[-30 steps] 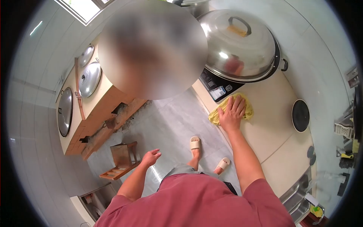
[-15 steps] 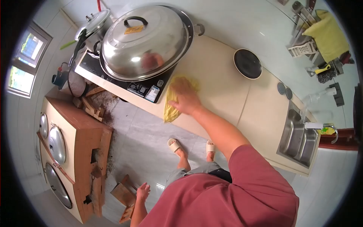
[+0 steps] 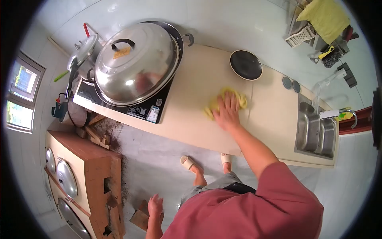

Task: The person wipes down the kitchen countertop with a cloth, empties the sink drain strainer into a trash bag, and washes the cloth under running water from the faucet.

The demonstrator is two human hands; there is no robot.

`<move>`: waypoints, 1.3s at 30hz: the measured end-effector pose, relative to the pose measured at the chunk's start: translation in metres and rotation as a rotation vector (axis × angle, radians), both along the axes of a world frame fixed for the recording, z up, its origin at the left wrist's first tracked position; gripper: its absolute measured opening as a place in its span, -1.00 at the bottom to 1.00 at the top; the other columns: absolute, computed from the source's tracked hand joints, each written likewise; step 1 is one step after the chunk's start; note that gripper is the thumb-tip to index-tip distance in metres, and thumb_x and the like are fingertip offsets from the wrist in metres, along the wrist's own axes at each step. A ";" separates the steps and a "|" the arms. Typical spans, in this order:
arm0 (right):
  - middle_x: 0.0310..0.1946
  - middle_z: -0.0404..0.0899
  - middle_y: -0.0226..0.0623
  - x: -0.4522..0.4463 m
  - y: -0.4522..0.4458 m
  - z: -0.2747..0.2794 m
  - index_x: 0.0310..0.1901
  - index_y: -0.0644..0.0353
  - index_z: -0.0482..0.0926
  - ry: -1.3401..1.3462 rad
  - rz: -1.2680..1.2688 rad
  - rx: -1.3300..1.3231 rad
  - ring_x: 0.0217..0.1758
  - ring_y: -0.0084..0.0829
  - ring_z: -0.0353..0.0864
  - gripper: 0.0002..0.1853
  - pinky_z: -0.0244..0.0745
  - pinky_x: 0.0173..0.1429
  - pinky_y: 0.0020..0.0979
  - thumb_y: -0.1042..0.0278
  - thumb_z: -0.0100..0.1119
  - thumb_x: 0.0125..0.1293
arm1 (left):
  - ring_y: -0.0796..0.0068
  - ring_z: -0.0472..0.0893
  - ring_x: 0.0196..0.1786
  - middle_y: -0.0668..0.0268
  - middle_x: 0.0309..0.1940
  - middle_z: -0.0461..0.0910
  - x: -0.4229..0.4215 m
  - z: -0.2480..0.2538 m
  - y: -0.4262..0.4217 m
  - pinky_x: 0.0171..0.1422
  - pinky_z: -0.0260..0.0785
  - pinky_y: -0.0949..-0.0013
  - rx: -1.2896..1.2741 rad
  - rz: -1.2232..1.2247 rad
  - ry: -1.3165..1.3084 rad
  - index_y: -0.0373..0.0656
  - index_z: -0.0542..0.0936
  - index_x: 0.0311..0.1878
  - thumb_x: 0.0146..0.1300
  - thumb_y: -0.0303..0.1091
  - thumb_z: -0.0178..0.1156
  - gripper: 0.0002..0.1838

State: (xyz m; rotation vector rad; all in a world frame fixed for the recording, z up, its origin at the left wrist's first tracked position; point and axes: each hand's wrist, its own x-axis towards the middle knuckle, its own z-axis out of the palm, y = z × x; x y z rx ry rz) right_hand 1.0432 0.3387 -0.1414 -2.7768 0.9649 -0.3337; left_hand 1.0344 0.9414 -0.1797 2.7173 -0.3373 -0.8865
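My right hand (image 3: 228,112) presses down on a crumpled yellow cloth (image 3: 241,99) on the beige countertop (image 3: 195,93), the cloth showing around the fingers. Just beyond it, near the wall, lies a dark round plate (image 3: 246,64) with a pale rim. Low at my side hangs my left hand (image 3: 155,206), holding nothing, its fingers loosely apart. To the left of the cloth, a large wok with a domed metal lid (image 3: 135,59) sits on a black induction cooktop (image 3: 153,104).
A double steel sink (image 3: 314,129) with a tap is at the right end. Two small dark discs (image 3: 287,83) lie near the wall. A pressure cooker (image 3: 85,55) stands far left. Below are a brick-sided stove (image 3: 103,167) with metal lids and a wooden stool (image 3: 140,217).
My right hand has slid the yellow cloth rightward along the counter, away from the cooktop edge toward the plate. The view has shifted a little; my left hand still hangs low.
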 end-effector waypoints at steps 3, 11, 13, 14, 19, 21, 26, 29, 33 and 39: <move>0.61 0.00 0.19 -0.052 0.065 0.017 0.49 0.32 0.30 0.067 0.199 -0.013 0.69 0.26 -0.15 -0.22 -0.28 0.66 0.31 0.01 0.22 0.37 | -0.04 0.61 0.17 0.02 0.21 0.57 0.039 0.059 -0.127 0.29 0.47 0.08 -0.351 -0.013 -0.072 -0.10 0.54 0.33 0.37 -0.30 0.31 -0.53; 0.61 0.06 0.05 0.036 0.075 0.012 0.50 0.27 0.28 -0.061 0.560 0.095 0.72 0.05 -0.11 -0.14 -0.24 0.69 0.19 -0.20 0.18 0.36 | -0.15 0.34 0.49 -0.08 0.48 0.32 0.141 0.064 -0.370 0.53 0.23 -0.04 -0.846 -0.527 -0.522 -0.14 0.29 0.53 0.40 -0.30 0.27 -0.32; 0.63 0.04 0.02 0.086 0.037 0.015 0.53 0.20 0.26 -0.027 0.492 0.036 0.73 0.01 -0.13 -0.14 -0.27 0.72 0.13 -0.28 0.10 0.41 | -0.18 0.27 0.54 -0.11 0.52 0.27 0.147 0.056 -0.392 0.58 0.16 -0.07 -0.789 -0.480 -0.584 -0.17 0.23 0.55 0.43 -0.24 0.23 -0.30; 0.64 0.03 0.02 0.108 0.013 0.011 0.55 0.17 0.26 -0.042 0.450 0.011 0.74 0.00 -0.14 -0.15 -0.28 0.72 0.10 -0.30 0.07 0.43 | -0.19 0.24 0.56 -0.12 0.53 0.25 0.146 0.055 -0.400 0.60 0.12 -0.08 -0.719 -0.446 -0.598 -0.19 0.20 0.56 0.46 -0.21 0.20 -0.30; 0.68 -0.07 -0.01 0.171 -0.119 -0.006 0.58 0.17 0.21 -0.123 0.048 0.037 0.75 -0.01 -0.22 -0.13 -0.28 0.72 0.09 -0.32 -0.02 0.45 | -0.14 0.20 0.60 -0.06 0.55 0.23 0.151 0.032 -0.408 0.67 -0.02 -0.20 -0.564 -0.562 -0.685 -0.21 0.26 0.53 0.41 -0.08 0.18 -0.28; 0.68 -0.07 0.00 0.166 -0.149 -0.011 0.58 0.19 0.21 -0.176 -0.083 0.101 0.75 0.00 -0.22 -0.14 -0.29 0.72 0.09 -0.30 -0.03 0.46 | -0.13 0.21 0.60 -0.05 0.55 0.25 0.151 0.032 -0.410 0.67 -0.01 -0.20 -0.510 -0.583 -0.697 -0.21 0.30 0.51 0.43 -0.08 0.15 -0.32; 0.64 0.04 0.02 0.087 -0.084 -0.013 0.52 0.24 0.27 -0.133 0.015 -0.045 0.72 0.06 -0.12 -0.12 -0.20 0.70 0.14 -0.23 0.18 0.36 | -0.09 0.22 0.60 0.02 0.54 0.29 0.147 0.034 -0.413 0.67 -0.02 -0.16 -0.469 -0.589 -0.715 -0.17 0.34 0.50 0.43 -0.07 0.15 -0.34; 0.66 -0.06 0.03 -0.006 -0.046 0.010 0.56 0.22 0.22 -0.098 0.178 0.149 0.74 0.01 -0.15 -0.11 -0.25 0.71 0.15 -0.18 0.20 0.35 | -0.08 0.23 0.60 0.03 0.54 0.30 0.146 0.036 -0.415 0.68 -0.02 -0.13 -0.451 -0.583 -0.717 -0.17 0.39 0.47 0.41 -0.13 0.19 -0.37; 0.67 -0.04 -0.05 -0.097 -0.076 0.013 0.57 0.16 0.21 -0.091 0.109 0.162 0.75 -0.07 -0.18 -0.11 -0.28 0.73 0.11 -0.25 0.15 0.38 | -0.08 0.22 0.60 0.03 0.54 0.30 0.141 0.036 -0.417 0.68 -0.02 -0.11 -0.452 -0.602 -0.746 -0.18 0.43 0.44 0.41 -0.20 0.20 -0.42; 0.67 -0.05 -0.08 -0.157 -0.195 0.001 0.60 0.14 0.15 0.025 -0.322 0.045 0.76 -0.11 -0.22 -0.08 -0.35 0.74 0.03 -0.39 -0.01 0.43 | -0.07 0.23 0.60 0.05 0.55 0.30 0.137 0.040 -0.420 0.68 0.00 -0.08 -0.407 -0.614 -0.746 -0.17 0.44 0.46 0.46 -0.23 0.14 -0.45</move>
